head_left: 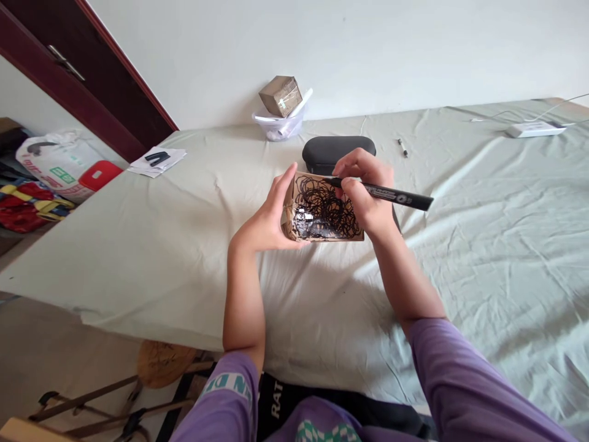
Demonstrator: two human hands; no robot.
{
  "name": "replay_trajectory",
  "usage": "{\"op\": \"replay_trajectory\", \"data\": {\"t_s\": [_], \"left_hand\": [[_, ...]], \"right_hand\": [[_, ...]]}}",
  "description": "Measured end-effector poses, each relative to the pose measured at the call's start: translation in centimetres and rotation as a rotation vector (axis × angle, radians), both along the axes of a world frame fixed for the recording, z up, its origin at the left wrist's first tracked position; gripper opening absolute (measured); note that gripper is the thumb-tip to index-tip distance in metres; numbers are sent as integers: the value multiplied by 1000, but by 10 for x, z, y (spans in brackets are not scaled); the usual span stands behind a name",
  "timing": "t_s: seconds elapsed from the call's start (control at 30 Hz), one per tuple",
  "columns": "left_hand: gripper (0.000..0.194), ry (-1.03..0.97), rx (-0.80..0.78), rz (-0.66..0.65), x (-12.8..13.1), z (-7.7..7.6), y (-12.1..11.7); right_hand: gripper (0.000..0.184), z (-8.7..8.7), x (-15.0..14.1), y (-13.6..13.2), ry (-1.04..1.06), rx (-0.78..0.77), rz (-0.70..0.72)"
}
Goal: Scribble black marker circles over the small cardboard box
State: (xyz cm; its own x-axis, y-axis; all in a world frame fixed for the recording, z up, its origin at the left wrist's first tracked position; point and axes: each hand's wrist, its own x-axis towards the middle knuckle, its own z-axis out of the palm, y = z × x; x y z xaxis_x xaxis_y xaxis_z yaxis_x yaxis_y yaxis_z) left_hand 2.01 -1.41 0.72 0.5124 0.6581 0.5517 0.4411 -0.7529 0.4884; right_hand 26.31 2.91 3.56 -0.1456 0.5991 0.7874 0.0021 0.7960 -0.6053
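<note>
A small brown cardboard box (358, 232) is held up over the table, its upper face covered in looping black scribbles. Clear tape shines on its left end and lower part. My left hand (271, 218) grips the box's left end, thumb along the side and fingers beneath. In my right hand (370, 190) is a black marker (405, 197), pinched between thumb and fingers. Its tip points left at the scribbled face, near the far edge; whether it touches cannot be made out. Behind the box lies a black zip case (338, 150), partly hidden by my right hand.
A pale green cloth (193, 258) covers the table. At the back stands a clear plastic tub (279, 127) with another cardboard box (280, 95) on it. A small pen-like item (402, 148), a white power strip (536, 129) and papers (159, 161) lie about. A wooden stool (165, 362) stands below.
</note>
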Motion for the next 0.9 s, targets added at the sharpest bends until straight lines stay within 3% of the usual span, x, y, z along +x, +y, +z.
{"op": "replay_trajectory", "data": {"t_s": [0.27, 0.43, 0.6, 0.7, 0.8, 0.9], "left_hand": [[138, 32, -9, -68, 5, 2, 1], [143, 51, -34, -66, 3, 4, 2], [142, 59, -20, -39, 1, 4, 1], [141, 49, -14, -37, 4, 5, 1], [147, 43, -29, -16, 3, 3, 2], [151, 34, -63, 90, -15, -3, 5]], "right_hand": [[10, -4, -8, 3, -38, -84, -17], [21, -6, -6, 5, -43, -101, 5], [25, -9, -8, 5, -4, -80, -103], [20, -9, -8, 4, -77, -84, -8], [26, -9, -6, 6, -89, -101, 116], [34, -7, -2, 14, 64, -110, 32]]}}
